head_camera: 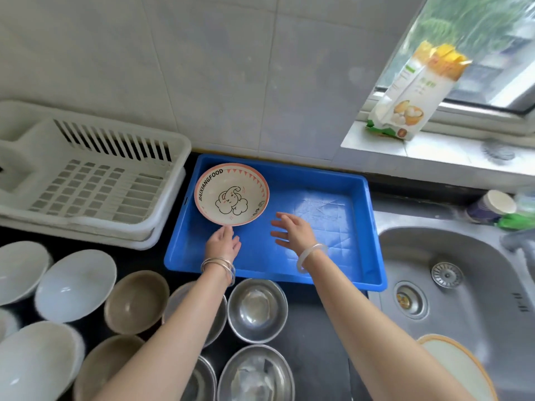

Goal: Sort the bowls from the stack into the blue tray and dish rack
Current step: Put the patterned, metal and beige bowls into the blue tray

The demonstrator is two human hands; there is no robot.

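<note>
Pink-rimmed and printed with a cartoon elephant, the elephant bowl (231,194) sits upright in the far left corner of the blue tray (333,227), its rim close to the tray's left and back walls. The left hand (223,243) is directly on the person's side of it, with its fingertips at the bowl's near rim. Whether they pinch the rim or only touch it cannot be told from this angle. The right hand (292,231) hovers over the bare tray floor with its fingers spread and relaxed, holding nothing, beside the bowl on its right and not touching it. The left hand is therefore the nearer one, and the bowl lies straight ahead of it, away from the body. Being round, the bowl has no long axis to line up. The tray's long side runs left to right, which leaves open floor to the bowl's right. This placement looks all but finished, and the sort seems barely begun: the white dish rack (95,183) stands just left of the tray with no bowl visible in it. On the dark table (318,342) below, white bowls (75,285), brown bowls (136,302) and steel bowls (257,310) wait close together, nearest the left arm. A steel sink (463,270) lies to the right of the tray.
</note>
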